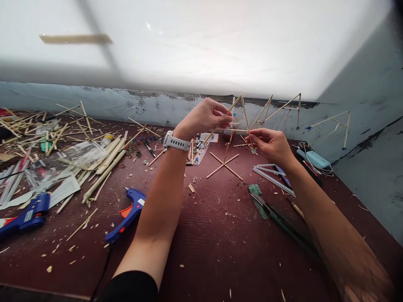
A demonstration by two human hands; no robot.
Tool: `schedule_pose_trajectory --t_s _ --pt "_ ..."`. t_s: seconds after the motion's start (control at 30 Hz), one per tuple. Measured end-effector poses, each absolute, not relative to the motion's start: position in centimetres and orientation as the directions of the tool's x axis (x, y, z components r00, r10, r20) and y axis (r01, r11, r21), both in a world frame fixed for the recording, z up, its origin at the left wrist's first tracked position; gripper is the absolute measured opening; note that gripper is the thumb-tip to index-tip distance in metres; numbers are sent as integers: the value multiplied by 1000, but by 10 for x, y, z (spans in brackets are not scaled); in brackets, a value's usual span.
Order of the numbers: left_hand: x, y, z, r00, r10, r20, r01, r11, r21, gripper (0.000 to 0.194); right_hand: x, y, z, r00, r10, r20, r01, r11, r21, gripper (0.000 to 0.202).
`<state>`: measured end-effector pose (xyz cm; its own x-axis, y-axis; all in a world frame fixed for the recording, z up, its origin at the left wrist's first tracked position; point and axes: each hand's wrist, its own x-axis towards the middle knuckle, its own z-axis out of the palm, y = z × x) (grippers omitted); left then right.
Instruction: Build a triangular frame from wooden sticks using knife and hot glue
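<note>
A thin triangular frame of pale wooden sticks [245, 112] is held up above the back of the table between both hands. My left hand [208, 117], with a light wristwatch, has its fingers closed on the frame's left side. At the lower right corner, the fingertips of my right hand [270, 142] pinch the frame. Below and between the hands, a star of joined sticks [224, 165] lies on the dark red table [217, 243]. Part of the held frame is hidden behind my left fingers.
Blue glue guns [130, 214] lie at the left, near heaped bamboo strips [107, 163]. A green-handled cutter [283, 222] and a clear set square [273, 180] lie under my right arm. More stick frames [299, 111] stand along the wall, near a light blue case [316, 157].
</note>
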<state>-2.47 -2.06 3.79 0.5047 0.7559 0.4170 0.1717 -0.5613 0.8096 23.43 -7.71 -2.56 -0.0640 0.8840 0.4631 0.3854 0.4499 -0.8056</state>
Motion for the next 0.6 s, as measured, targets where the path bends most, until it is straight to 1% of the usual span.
schedule_pose_trajectory --t_s 0.17,0.3,0.37,0.47,0.6 --pt "-31 -21 38 569 735 370 213 -566 797 40 237 -78 -23 -32 878 477 384 451 -806 46" --pt "-38 -21 40 618 712 334 286 -599 748 65 240 -77 -22 -30 878 478 395 450 -801 49" --pt "-39 -22 42 634 701 326 313 -618 721 73 242 -76 -22 -36 875 483 396 456 -797 51" --pt "-39 -24 44 639 701 316 349 -631 693 75 243 -75 -23 -39 873 486 406 458 -791 51" --pt "-38 -25 44 607 721 335 362 -626 691 75 242 -75 -24 -37 875 482 406 454 -793 49"
